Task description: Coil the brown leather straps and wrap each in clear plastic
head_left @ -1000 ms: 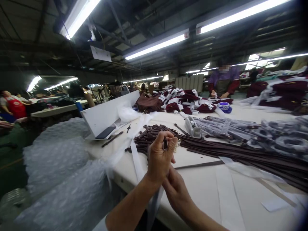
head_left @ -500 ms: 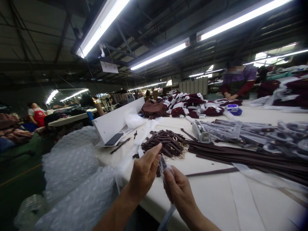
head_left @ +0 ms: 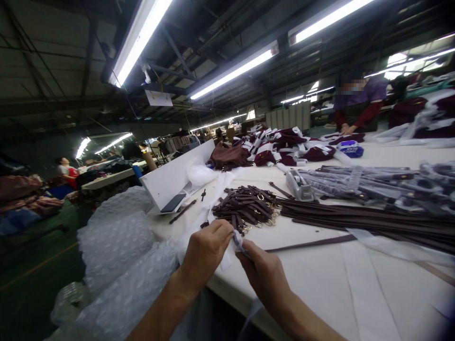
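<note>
W/ L hand [head_left: 206, 248] & R hand [head_left: 265, 272] fingertips both pinched closed on film-wrapped pc [head_left: 238, 240], approx. 6 o'clock of strap pile [head_left: 245, 204], tension should be even to min. creases.

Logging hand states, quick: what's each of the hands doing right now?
Left hand: closed, fingertips pinching the far end of a small pale piece.
Right hand: closed on the near end of that small pale piece.
</note>
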A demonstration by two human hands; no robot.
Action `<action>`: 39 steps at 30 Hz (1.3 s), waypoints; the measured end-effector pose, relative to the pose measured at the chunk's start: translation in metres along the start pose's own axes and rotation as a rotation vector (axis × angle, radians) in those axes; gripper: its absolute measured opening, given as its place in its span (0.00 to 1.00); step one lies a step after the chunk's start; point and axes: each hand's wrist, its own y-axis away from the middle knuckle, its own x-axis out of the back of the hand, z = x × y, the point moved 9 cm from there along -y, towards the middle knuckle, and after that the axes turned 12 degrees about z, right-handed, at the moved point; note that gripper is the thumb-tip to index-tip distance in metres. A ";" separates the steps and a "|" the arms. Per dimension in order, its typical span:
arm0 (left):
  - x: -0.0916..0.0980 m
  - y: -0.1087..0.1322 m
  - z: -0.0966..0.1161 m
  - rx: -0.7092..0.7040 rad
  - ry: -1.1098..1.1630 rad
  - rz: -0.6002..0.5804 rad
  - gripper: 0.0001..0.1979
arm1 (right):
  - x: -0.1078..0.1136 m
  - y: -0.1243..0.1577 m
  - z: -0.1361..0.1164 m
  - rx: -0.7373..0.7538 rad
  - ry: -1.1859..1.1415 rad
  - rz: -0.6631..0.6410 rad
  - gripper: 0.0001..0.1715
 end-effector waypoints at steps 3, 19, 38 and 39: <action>-0.016 0.008 -0.006 0.075 -0.028 -0.175 0.08 | -0.003 0.006 0.004 0.088 0.141 -0.029 0.12; -0.042 0.030 -0.009 0.281 0.080 -0.168 0.07 | -0.012 0.026 0.027 0.039 0.221 -0.100 0.15; -0.041 0.049 -0.006 0.299 0.342 0.058 0.05 | -0.026 0.044 0.047 -0.309 -0.191 -0.134 0.14; -0.042 0.051 -0.005 0.293 0.340 0.074 0.05 | -0.025 0.044 0.045 -0.320 -0.213 -0.118 0.13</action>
